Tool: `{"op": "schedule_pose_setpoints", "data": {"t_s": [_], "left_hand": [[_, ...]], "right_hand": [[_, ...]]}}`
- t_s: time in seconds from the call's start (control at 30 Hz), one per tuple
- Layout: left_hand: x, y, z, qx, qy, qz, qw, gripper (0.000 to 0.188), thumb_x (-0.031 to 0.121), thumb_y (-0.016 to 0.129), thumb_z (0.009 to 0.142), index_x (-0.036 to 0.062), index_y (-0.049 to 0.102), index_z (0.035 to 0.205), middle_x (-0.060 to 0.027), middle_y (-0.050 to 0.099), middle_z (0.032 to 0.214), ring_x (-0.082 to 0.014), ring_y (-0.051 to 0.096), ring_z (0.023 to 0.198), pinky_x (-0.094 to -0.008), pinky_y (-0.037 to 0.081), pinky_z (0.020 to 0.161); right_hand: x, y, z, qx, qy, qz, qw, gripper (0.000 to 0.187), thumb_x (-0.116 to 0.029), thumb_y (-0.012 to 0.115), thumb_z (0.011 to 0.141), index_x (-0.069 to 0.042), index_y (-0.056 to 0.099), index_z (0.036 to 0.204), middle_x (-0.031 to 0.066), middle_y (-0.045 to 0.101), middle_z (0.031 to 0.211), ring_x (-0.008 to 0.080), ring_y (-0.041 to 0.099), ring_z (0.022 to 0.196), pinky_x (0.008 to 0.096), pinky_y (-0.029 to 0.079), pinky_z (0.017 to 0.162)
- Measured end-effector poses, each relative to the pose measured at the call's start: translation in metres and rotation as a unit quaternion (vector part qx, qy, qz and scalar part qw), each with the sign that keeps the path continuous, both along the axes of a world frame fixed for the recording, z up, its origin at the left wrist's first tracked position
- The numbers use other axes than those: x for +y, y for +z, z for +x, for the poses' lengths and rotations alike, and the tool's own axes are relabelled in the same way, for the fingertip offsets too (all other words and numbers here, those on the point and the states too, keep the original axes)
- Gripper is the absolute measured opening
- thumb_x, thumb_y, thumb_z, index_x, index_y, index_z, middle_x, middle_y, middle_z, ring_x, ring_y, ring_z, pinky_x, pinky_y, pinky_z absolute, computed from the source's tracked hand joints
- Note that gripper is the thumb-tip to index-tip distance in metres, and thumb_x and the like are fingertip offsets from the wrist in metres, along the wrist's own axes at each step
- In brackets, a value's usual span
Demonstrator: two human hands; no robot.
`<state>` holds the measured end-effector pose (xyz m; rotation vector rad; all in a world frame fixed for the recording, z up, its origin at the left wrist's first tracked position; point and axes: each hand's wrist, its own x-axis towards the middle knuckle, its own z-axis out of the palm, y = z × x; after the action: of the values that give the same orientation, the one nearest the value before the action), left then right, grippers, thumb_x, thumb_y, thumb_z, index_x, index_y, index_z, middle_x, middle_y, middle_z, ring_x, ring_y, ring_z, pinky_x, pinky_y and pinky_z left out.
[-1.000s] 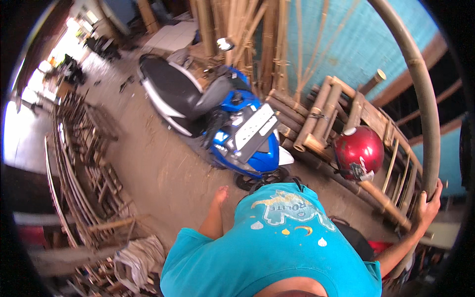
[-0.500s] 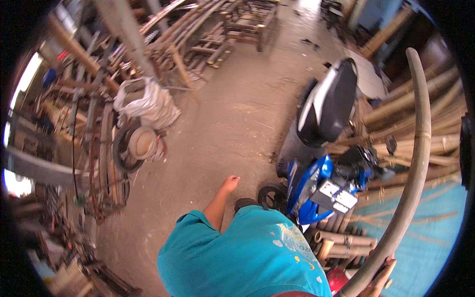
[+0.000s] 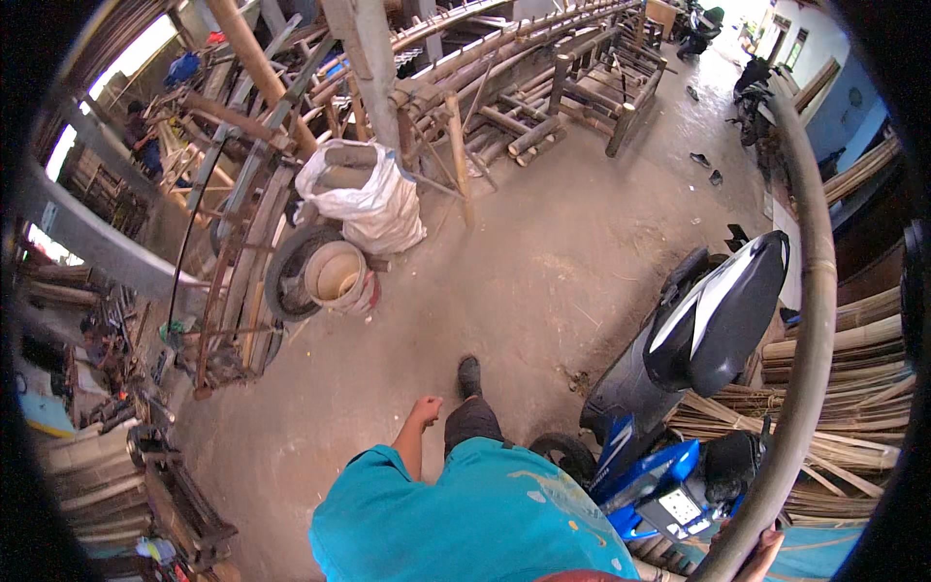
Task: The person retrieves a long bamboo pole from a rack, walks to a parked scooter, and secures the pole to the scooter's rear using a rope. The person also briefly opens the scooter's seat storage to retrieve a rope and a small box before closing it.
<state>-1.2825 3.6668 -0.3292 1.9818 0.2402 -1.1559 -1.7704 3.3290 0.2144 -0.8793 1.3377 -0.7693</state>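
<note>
A long, thick bamboo pole (image 3: 819, 281) rises along the right side of the view, bowed by the lens. My right hand (image 3: 764, 555) wraps round its lower part at the bottom right; part of that hand is behind the pole. Hanging low in front of my teal shirt, my left hand (image 3: 425, 411) has its fingers curled in, with nothing visible in it. One dark shoe (image 3: 469, 376) is stretched forward on the concrete floor.
To the right stands a blue and black motorbike (image 3: 693, 339), with stacked bamboo strips (image 3: 844, 407) beyond it. Left are a white sack (image 3: 373, 209), a bucket (image 3: 337, 276), a tyre (image 3: 289, 276) and wooden frames. Bamboo furniture (image 3: 611, 92) and sandals (image 3: 713, 170) lie ahead.
I have stepped forward and the view has tilted up, showing more of the passage ahead. The motorbike sits lower in view. The bamboo pole stays in my right hand.
</note>
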Motion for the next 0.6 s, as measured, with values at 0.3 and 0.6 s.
{"op": "schedule_pose_setpoints", "data": {"t_s": [0.3,0.6], "left_hand": [[-0.026,0.013,0.237,-0.084,-0.061,0.115,0.988,0.047,0.047,0.058,0.09,0.0027,0.072,0.088,-0.0124,0.066,0.068,-0.0244,0.063,0.061,-0.039,0.05,0.059],[-0.171,0.107,0.426,-0.208,0.071,-0.002,0.976,0.056,0.049,0.069,0.087,0.0036,0.065,0.119,-0.0194,0.069,0.11,-0.0268,0.066,0.103,-0.0371,0.05,0.09]], "right_hand": [[-0.089,-0.064,0.241,-0.018,0.06,0.075,0.995,0.064,-0.059,0.057,0.081,-0.002,0.061,0.111,0.0143,0.067,0.085,0.0284,0.066,0.07,0.0387,0.057,0.062],[-0.256,-0.274,0.399,0.176,0.204,0.078,0.96,0.048,-0.048,0.048,0.092,-0.003,0.058,0.102,0.0095,0.057,0.093,0.0233,0.056,0.087,0.0402,0.048,0.08]]}}
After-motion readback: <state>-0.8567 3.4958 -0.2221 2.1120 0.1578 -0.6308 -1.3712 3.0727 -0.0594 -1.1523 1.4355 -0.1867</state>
